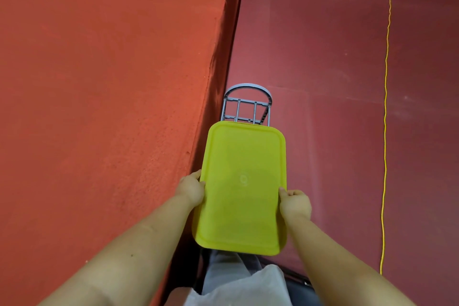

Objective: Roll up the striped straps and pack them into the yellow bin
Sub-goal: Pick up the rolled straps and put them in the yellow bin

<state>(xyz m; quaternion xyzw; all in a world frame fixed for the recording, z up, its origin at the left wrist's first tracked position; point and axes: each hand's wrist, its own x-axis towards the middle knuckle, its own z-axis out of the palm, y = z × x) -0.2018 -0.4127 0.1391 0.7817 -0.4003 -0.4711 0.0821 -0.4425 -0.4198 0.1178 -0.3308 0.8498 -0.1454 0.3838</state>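
Yellow rectangular plastic bin [242, 186], seen here by one broad flat yellow face with rounded corners and a raised border, hangs in the air between the two hands, in front of a red-orange wall [99, 82] and a darker maroon surface [323, 45]. Its long axis runs straight away from the body, near end just above a pale plastic bag [243, 285], far end touching or overlapping a grey metal wire frame [247, 104]; which of those two I cannot tell. Whether the face showing is the base or a lid is not clear, so the opening's direction is uncertain; it seems to point away from the camera.

Left hand [190, 190] grips the left long edge, fingers curled round it. Right hand [295, 204] grips the right long edge slightly nearer the body, thumb on the face. Both sit just nearer than the middle of the length, so most of the bin reaches beyond the grip.

No striped straps are in view. As I judge it, the bin must be set down opening upward before any packing.
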